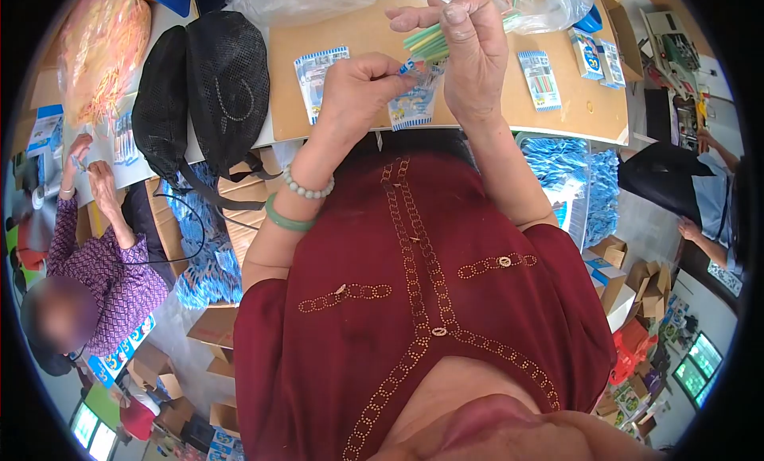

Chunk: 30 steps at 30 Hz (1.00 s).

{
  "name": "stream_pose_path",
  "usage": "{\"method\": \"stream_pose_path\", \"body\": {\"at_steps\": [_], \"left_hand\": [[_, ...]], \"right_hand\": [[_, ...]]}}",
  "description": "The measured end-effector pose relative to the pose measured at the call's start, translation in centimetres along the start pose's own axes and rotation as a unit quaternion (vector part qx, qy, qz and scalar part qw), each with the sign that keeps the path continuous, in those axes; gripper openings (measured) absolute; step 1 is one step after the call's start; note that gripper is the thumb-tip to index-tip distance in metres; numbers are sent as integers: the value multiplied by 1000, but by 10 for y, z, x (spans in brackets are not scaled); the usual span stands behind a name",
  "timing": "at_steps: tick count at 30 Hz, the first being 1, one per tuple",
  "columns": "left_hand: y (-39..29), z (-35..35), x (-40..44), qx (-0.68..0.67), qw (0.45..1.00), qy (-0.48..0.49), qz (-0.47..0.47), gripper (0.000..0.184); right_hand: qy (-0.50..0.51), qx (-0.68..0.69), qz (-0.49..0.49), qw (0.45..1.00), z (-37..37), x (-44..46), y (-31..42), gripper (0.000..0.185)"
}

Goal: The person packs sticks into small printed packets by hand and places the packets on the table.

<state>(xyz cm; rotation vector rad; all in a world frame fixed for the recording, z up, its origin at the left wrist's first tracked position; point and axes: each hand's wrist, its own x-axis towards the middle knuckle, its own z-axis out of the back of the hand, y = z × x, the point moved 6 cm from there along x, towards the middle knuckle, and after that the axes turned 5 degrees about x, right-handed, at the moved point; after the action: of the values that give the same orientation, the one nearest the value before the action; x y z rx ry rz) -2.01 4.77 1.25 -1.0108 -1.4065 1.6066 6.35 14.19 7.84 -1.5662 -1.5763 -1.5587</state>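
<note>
Landmark: straw bundle [427, 45], green and yellow, over the desk [485, 103], above the near-middle part
Right hand [476, 51]: grip pinches the straw bundle between thumb and fingers, 1 end jutting toward the left hand [368, 85]
Left hand: just left of the straw bundle; grip pressed together on the top edge of the printed pouch [412, 103]
Pouch: clear with blue print, just nearer the wearer than the straw bundle; exact contact with straws, can't tell
Wrist: 1 beaded bracelet [309, 186] and 1 green bangle [288, 216], left arm
Packets: 1 flat packet [312, 85] left of the straw bundle, partly behind left hand; 1 filled packet [539, 81] to its right, coloured straws showing
Boxes: 2 small blue-white boxes [595, 58], farther right of the straw bundle
Sack: clear plastic sack [549, 11], beyond the straw bundle, loose straws inside
Bag: black mesh bag [215, 87], well left of the straw bundle
Bin: blue packets [557, 171] in it, right of the straw bundle and nearer the wearer
People: 1 person in purple patterned sleeves [111, 270] far left; 1 more person [720, 202] far right
</note>
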Motion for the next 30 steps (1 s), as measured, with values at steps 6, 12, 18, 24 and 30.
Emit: {"method": "stream_pose_path", "body": {"at_steps": [6,12,18,24,30], "left_hand": [[4,-1,-3,-78,995,24,48,8],[1,-6,-5,-21,999,30,32,9],[-6,-9,-8,6,998,42,35,9],[2,-11,-10,-78,992,82,54,8],[5,-16,-12,-106,986,108,69,10]], "right_hand": [[-66,-200,-239,948,4,-11,13,22],[-107,-122,-264,951,3,-7,21,21],[-106,-171,-236,951,-7,-2,28,20],[-43,-230,-218,948,-4,-10,26,21],[-59,-133,-140,980,-2,-6,24,21]]}}
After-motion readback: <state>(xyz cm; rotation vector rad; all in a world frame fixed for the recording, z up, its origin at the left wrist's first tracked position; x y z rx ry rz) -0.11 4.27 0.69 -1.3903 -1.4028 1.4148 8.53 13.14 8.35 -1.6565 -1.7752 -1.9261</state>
